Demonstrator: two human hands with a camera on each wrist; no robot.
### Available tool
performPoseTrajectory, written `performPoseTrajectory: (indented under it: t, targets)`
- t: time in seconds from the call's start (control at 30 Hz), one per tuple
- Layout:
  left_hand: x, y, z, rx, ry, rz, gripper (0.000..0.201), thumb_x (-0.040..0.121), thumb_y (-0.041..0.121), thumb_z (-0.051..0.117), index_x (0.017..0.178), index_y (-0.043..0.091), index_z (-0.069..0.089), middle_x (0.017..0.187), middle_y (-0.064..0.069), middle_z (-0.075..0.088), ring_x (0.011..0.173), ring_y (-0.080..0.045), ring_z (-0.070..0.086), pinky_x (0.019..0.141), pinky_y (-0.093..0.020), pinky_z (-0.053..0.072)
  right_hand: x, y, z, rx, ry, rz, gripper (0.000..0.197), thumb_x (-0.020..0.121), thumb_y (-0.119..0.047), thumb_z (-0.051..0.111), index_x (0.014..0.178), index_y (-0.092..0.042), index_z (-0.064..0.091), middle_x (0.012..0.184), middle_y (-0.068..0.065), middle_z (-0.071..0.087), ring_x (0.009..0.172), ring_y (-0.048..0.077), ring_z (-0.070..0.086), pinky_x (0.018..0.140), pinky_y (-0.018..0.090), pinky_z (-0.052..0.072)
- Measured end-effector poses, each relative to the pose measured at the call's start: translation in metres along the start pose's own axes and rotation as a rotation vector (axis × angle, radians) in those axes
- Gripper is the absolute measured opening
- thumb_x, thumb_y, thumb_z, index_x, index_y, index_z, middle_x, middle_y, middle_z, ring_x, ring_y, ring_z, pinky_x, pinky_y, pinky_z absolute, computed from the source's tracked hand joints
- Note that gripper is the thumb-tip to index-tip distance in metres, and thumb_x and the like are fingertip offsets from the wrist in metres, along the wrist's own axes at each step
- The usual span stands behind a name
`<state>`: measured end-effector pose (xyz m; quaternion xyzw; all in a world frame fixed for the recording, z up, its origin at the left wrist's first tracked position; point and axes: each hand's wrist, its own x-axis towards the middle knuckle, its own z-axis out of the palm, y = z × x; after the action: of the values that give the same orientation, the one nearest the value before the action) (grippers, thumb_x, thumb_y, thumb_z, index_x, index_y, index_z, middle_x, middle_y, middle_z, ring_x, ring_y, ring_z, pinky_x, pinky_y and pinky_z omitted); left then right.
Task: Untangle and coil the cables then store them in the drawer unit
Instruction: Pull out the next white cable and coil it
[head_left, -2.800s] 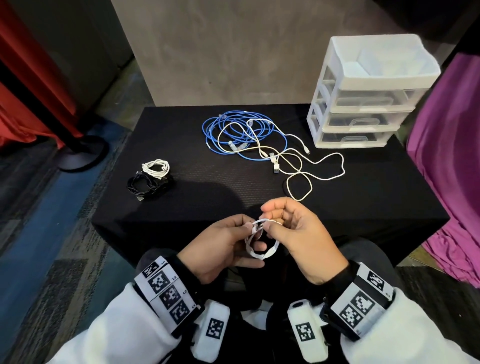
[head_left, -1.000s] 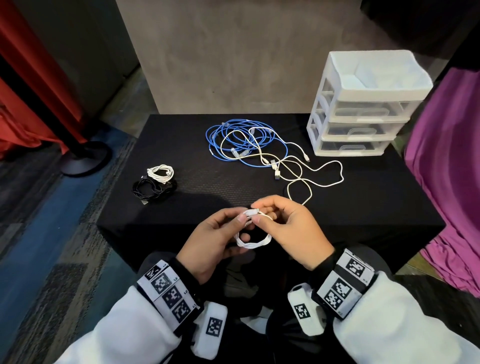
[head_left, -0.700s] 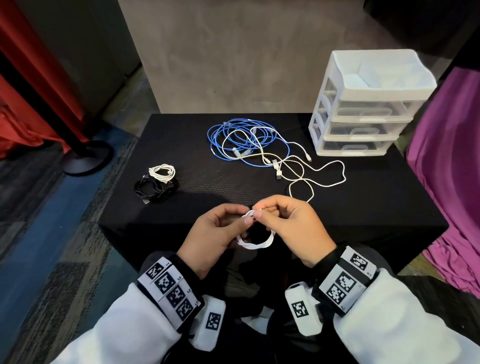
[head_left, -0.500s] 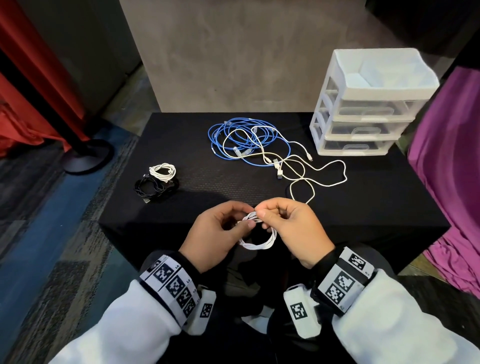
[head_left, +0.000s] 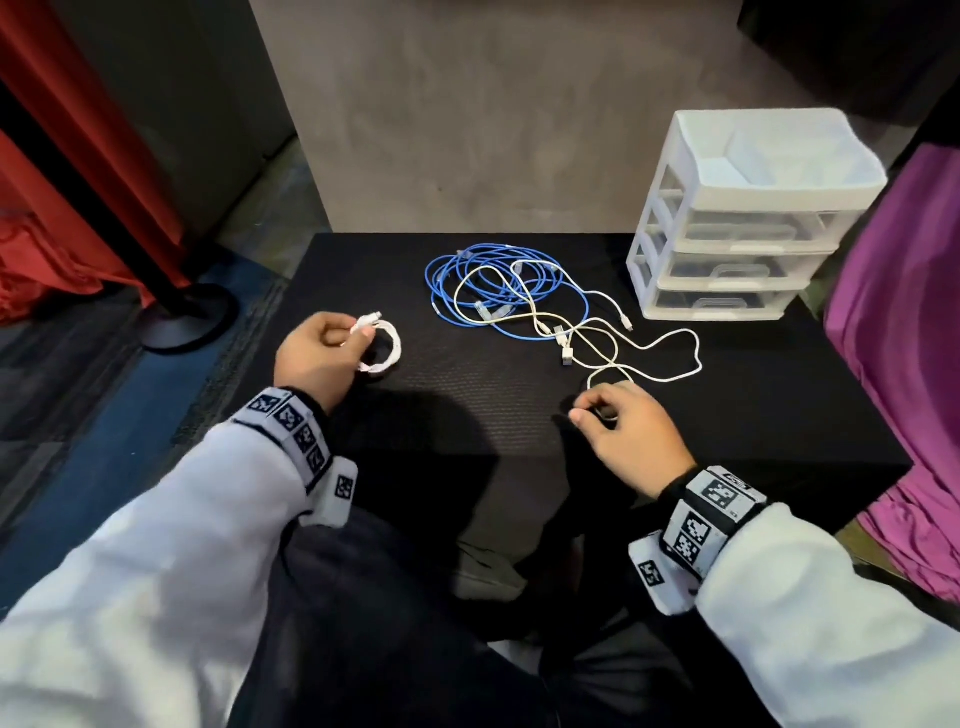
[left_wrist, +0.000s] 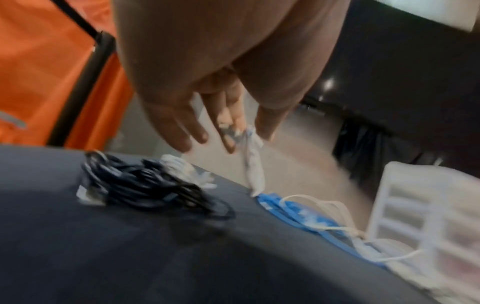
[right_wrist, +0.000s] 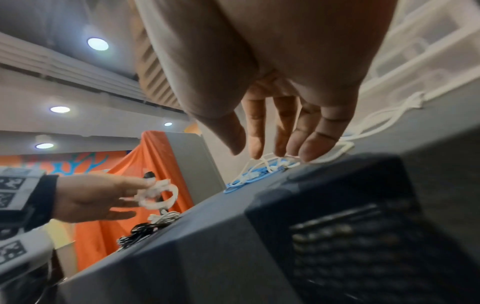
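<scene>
The black table (head_left: 727, 415) carried the white drawer unit (head_left: 748, 218) at its far right corner. Left of that unit lay the blue cable (head_left: 498, 280), tangled with cream cables (head_left: 644, 358). Well left of the unit, the left hand (head_left: 317, 358) pinched a small white coiled cable (head_left: 387, 353) above the tabletop. Nearer the unit, the right hand (head_left: 628, 431) hovered loosely curled, holding nothing, over a cream loop.

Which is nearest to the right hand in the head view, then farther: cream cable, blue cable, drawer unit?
From the right hand:
1. Cream cable, just beyond the fingers.
2. Blue cable, farther back, left of centre.
3. Drawer unit, back right corner.
</scene>
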<state>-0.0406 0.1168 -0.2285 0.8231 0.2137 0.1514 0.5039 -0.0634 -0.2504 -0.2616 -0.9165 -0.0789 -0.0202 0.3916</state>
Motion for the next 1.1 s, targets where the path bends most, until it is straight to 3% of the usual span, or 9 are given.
performPoseTrajectory:
  t: [0.1, 0.2, 0.37, 0.5, 0.7, 0.83, 0.93, 1.03, 1.1]
  targets:
    - [0.025, -0.016, -0.009, 0.328, -0.038, -0.018, 0.027, 0.081, 0.052, 0.071, 0.104, 0.038, 0.071, 0.108, 0.006, 0.074, 0.113, -0.017, 0.065, 0.106, -0.033, 0.049, 0.003, 0.015, -0.001, -0.013, 0.032, 0.000, 0.012, 0.089, -0.026, 0.078, 0.088, -0.035, 0.069, 0.098, -0.005, 0.061, 0.098, 0.025, 0.063, 0.099, 0.047, 0.050]
    - [0.031, -0.030, -0.010, 0.415, -0.077, -0.042, 0.031, 0.081, 0.050, 0.066, 0.112, 0.047, 0.071, 0.118, 0.002, 0.073, 0.127, -0.021, 0.057, 0.112, -0.035, 0.045, -0.002, 0.024, -0.001, 0.000, 0.031, 0.001, 0.009, 0.090, -0.026, 0.078, 0.091, -0.032, 0.071, 0.102, -0.010, 0.060, 0.102, 0.022, 0.062, 0.101, 0.042, 0.050]
    - [0.015, -0.021, -0.003, 0.439, 0.025, 0.061, 0.027, 0.090, 0.042, 0.066, 0.116, 0.038, 0.073, 0.136, 0.004, 0.057, 0.132, -0.022, 0.047, 0.112, -0.029, 0.035, -0.005, 0.036, -0.001, -0.034, -0.021, 0.013, 0.007, 0.091, -0.027, 0.078, 0.097, -0.029, 0.074, 0.112, -0.014, 0.059, 0.110, 0.019, 0.059, 0.103, 0.032, 0.044]
    - [-0.023, -0.008, 0.018, 0.277, 0.109, 0.289, 0.015, 0.093, 0.024, 0.068, 0.104, 0.029, 0.077, 0.123, 0.001, 0.062, 0.118, -0.012, 0.056, 0.108, -0.031, 0.043, -0.004, 0.023, -0.005, -0.046, -0.042, -0.007, 0.007, 0.092, -0.028, 0.074, 0.091, -0.034, 0.073, 0.098, -0.013, 0.066, 0.100, 0.023, 0.061, 0.101, 0.039, 0.047]
    - [-0.116, 0.012, 0.069, -0.002, -0.434, 0.147, 0.017, 0.100, 0.027, 0.063, 0.108, 0.025, 0.078, 0.089, 0.021, 0.074, 0.088, 0.006, 0.066, 0.090, -0.022, 0.051, -0.040, -0.036, -0.012, 0.069, -0.119, -0.238, 0.016, 0.091, -0.013, 0.072, 0.091, -0.029, 0.076, 0.089, -0.013, 0.071, 0.095, 0.011, 0.059, 0.092, 0.030, 0.047]
    - [-0.141, 0.005, 0.096, -0.006, -0.388, 0.196, 0.030, 0.097, 0.015, 0.065, 0.123, 0.029, 0.068, 0.116, 0.010, 0.063, 0.102, 0.005, 0.061, 0.098, -0.012, 0.045, -0.067, -0.062, -0.019, 0.243, -0.256, -0.260, 0.020, 0.094, -0.010, 0.071, 0.099, -0.029, 0.076, 0.085, -0.011, 0.062, 0.087, 0.016, 0.062, 0.082, 0.023, 0.050]
    - [-0.135, 0.001, 0.100, 0.063, -0.418, 0.295, 0.042, 0.093, 0.010, 0.067, 0.128, 0.034, 0.065, 0.123, 0.009, 0.056, 0.107, -0.005, 0.061, 0.102, -0.027, 0.050, -0.072, -0.061, -0.023, 0.279, -0.241, -0.227, 0.021, 0.096, -0.011, 0.068, 0.100, -0.030, 0.075, 0.087, -0.002, 0.063, 0.089, 0.019, 0.063, 0.087, 0.032, 0.052]
    - [-0.138, -0.004, 0.101, 0.151, -0.600, 0.447, 0.049, 0.087, 0.018, 0.072, 0.128, 0.044, 0.065, 0.132, 0.014, 0.048, 0.119, -0.002, 0.054, 0.100, -0.021, 0.047, -0.071, -0.054, -0.026, 0.314, -0.241, -0.188, 0.021, 0.097, -0.011, 0.067, 0.098, -0.031, 0.075, 0.089, -0.002, 0.067, 0.089, 0.018, 0.066, 0.088, 0.038, 0.054]
    - [-0.144, -0.004, 0.104, 0.178, -0.734, 0.457, 0.041, 0.082, 0.036, 0.070, 0.122, 0.046, 0.067, 0.138, 0.016, 0.044, 0.129, 0.005, 0.046, 0.106, -0.023, 0.045, -0.072, -0.055, -0.029, 0.357, -0.283, -0.180, 0.020, 0.097, -0.010, 0.069, 0.098, -0.029, 0.077, 0.087, -0.003, 0.070, 0.087, 0.015, 0.066, 0.088, 0.032, 0.054]
